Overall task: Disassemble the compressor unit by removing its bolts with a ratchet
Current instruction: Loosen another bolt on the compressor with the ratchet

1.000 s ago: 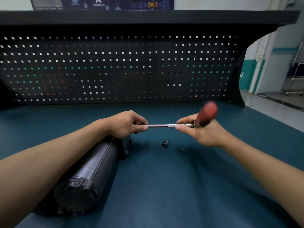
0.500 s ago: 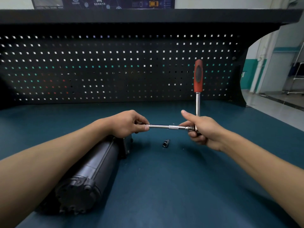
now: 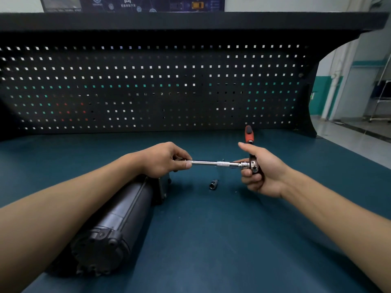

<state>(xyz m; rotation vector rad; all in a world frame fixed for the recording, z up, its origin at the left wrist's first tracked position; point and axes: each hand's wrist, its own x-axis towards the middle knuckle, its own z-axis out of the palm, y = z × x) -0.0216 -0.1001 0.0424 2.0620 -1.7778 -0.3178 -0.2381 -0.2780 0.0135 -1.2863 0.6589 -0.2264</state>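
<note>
The ratchet (image 3: 254, 165) looks stiff and slick: right hand (image 3: 265, 173) fingers clamp its head, left hand (image 3: 163, 160) fingers pinch its extension (image 3: 211, 163) above the compressor (image 3: 118, 220).

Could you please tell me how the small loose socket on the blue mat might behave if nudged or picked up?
The socket looks like a short metal cylinder lying on its side, so a sideways nudge would probably roll it. Its shiny finish suggests rigid steel, perhaps slippery to pinch. The blue mat may slow any rolling.

Gripping left hand (image 3: 163, 159), gripping right hand (image 3: 265, 174)
</note>
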